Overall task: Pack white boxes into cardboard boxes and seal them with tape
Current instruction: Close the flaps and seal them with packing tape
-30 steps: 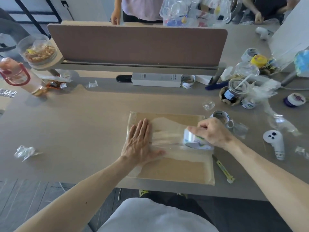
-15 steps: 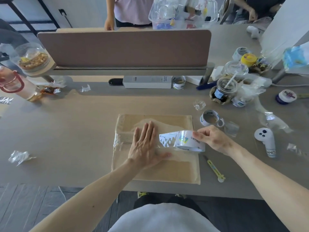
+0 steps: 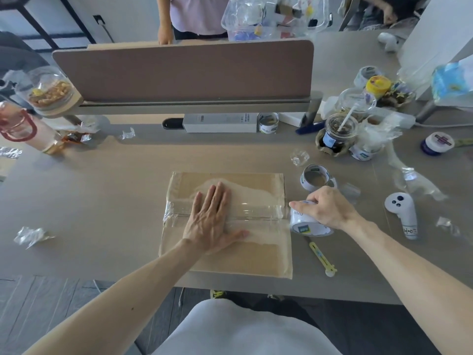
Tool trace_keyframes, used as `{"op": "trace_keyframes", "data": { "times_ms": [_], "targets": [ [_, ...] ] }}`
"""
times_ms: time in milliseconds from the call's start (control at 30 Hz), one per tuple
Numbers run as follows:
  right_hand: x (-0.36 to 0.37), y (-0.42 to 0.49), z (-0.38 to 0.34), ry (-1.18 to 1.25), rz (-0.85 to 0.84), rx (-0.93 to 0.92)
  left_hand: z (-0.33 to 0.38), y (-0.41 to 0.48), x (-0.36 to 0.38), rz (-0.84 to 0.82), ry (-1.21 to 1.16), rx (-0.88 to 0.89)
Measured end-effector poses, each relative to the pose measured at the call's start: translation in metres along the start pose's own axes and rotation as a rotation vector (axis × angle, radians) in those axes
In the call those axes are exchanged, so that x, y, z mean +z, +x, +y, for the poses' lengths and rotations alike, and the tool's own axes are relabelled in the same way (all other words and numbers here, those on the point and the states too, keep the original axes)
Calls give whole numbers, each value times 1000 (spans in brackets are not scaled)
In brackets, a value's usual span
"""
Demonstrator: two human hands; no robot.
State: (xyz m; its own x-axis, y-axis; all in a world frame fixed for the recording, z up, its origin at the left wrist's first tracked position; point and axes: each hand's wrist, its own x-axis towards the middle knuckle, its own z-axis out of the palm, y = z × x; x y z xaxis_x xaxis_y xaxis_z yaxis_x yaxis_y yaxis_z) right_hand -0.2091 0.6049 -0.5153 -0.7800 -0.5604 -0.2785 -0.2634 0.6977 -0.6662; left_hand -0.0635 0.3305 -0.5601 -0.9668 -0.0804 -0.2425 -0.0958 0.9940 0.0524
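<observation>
Shut cardboard box (image 3: 243, 257) lies flat at near edge of table (image 3: 102, 190), contents not visible; clear tape strip (image 3: 256, 211) runs across its top. Glass jar (image 3: 339, 134) back right holds dark stuff w/ a white stick. L hand (image 3: 212, 219) lies flat, fingers straight, pressing on box top. R hand (image 3: 325, 208) grips tape roll (image 3: 307, 224) just off box's right edge, fingers hiding part of the roll.
</observation>
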Motion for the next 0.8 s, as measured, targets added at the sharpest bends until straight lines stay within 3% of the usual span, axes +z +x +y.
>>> {"op": "trace_keyframes", "data": {
  "times_ms": [400, 800],
  "targets": [
    [23, 18, 32, -153, -98, 9, 1, 0, 4, -2, 22, -3],
    [42, 15, 49, 132, 0, 67, 0, 0, 1, 23, -16, 5]
  ]
}}
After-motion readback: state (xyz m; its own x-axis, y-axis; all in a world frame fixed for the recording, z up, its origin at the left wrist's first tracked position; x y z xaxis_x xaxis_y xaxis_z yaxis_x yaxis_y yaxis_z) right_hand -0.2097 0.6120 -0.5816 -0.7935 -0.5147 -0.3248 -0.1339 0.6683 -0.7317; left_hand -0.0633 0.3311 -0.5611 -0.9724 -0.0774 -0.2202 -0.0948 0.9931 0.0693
